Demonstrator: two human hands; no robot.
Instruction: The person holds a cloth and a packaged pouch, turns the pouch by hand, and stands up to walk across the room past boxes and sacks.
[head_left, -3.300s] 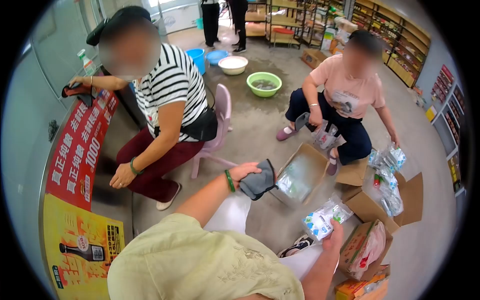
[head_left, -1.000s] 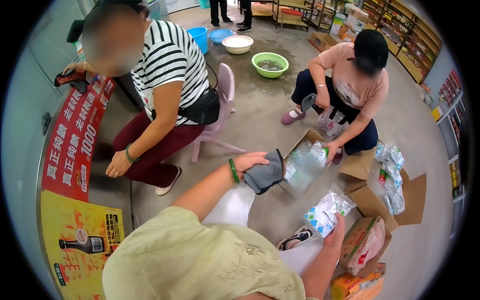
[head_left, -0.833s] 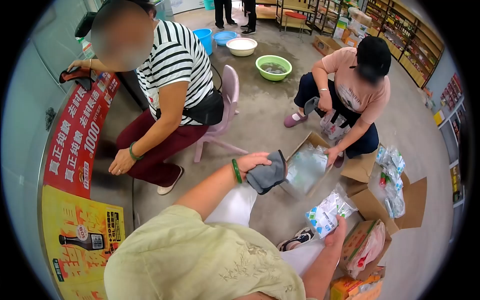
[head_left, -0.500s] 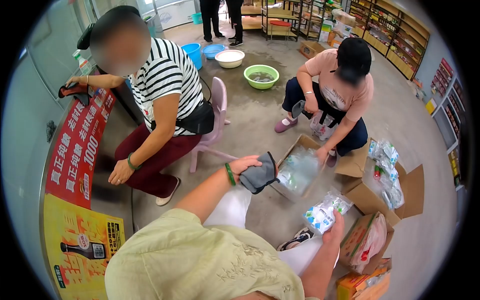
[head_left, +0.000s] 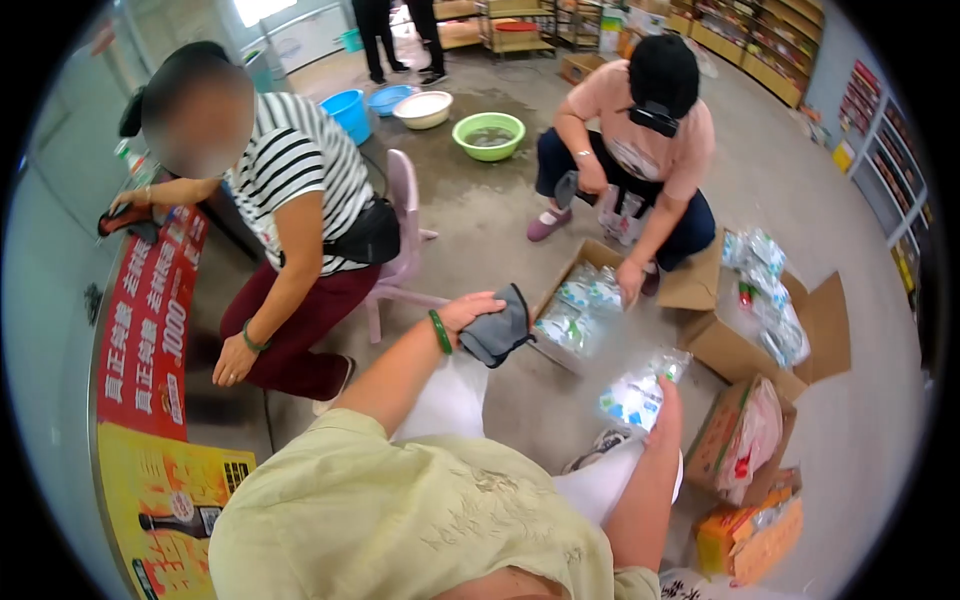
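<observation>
My left hand [head_left: 470,312], with a green bangle at the wrist, is closed around a grey cloth [head_left: 497,330] with dark edging. The cloth hangs to the right of my fingers, beside the near end of an open carton [head_left: 562,352]. My right hand [head_left: 667,408] grips a clear plastic packet [head_left: 632,398] with white, blue and green print, held above my knee. More packets of similar look [head_left: 572,318] lie inside the carton. A co-worker in a pink shirt [head_left: 645,130] squats behind it, one hand [head_left: 630,280] at its right side and a dark grey cloth [head_left: 566,190] in the other.
On my right stand a larger carton of packets [head_left: 725,335], a box with a pink bag [head_left: 735,440] and an orange box [head_left: 750,535]. A person in stripes [head_left: 320,160] sits left, wiping hand on a red-and-yellow panel [head_left: 150,330]. Basins [head_left: 490,137] stand behind.
The view has shifted, so the surroundings sit further left and higher. My right hand has raised the packet slightly, toward the cartons. My left hand keeps its hold on the cloth.
</observation>
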